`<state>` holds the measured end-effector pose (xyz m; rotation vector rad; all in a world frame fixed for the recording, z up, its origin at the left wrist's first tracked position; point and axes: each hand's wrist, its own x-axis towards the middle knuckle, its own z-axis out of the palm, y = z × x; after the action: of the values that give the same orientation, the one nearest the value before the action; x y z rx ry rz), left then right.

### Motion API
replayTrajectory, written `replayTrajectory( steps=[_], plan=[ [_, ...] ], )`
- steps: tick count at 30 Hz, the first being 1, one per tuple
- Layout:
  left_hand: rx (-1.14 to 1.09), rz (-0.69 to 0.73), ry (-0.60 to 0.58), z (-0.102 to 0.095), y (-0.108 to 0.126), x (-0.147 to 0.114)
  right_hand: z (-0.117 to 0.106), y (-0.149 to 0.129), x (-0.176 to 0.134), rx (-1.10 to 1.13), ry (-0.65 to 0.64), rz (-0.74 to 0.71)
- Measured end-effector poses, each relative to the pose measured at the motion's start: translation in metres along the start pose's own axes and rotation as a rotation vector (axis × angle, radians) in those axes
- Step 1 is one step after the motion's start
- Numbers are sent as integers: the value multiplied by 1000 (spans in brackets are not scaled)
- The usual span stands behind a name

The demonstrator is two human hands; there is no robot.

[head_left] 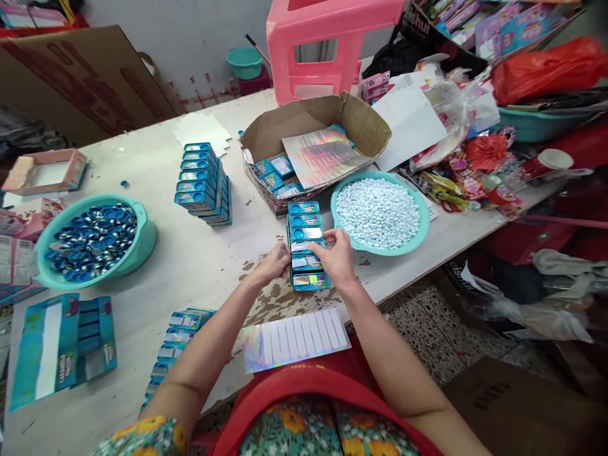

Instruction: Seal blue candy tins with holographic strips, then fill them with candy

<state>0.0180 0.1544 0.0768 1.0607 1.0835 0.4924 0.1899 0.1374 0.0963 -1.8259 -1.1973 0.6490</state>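
Observation:
A row of small blue candy tins (311, 283) stands in front of me, with round recesses in their lids and shiny strips on several of them. My right hand (339, 258) reaches over the row from the right, its thumb and finger closed at a shiny sticker strip (300, 247) on a middle tin. At the row's left edge my left hand (275, 262) is closed, fingers curled; anything between its fingertips is hidden. Between me and the row lies a holographic sticker sheet (297, 339) marked with long pale strips.
A turquoise basin of white candies (380, 248) stands right of the row, and a basin of blue caps (151, 244) at left. Behind are stacked tins (202, 183) and a cardboard tray (370, 117). More tins (173, 339) lie near my left forearm. A pink stool (304, 28) rests at the back.

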Motion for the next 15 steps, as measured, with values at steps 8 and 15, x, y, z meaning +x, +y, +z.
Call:
replayTrajectory(
  steps=[8, 15],
  plan=[
    [194, -90, 98, -39, -55, -81, -22, -12, -49, 5, 211, -314],
    [126, -422, 25, -45, -114, -161, 30, 5, -150, -25, -841, -417]
  ],
)
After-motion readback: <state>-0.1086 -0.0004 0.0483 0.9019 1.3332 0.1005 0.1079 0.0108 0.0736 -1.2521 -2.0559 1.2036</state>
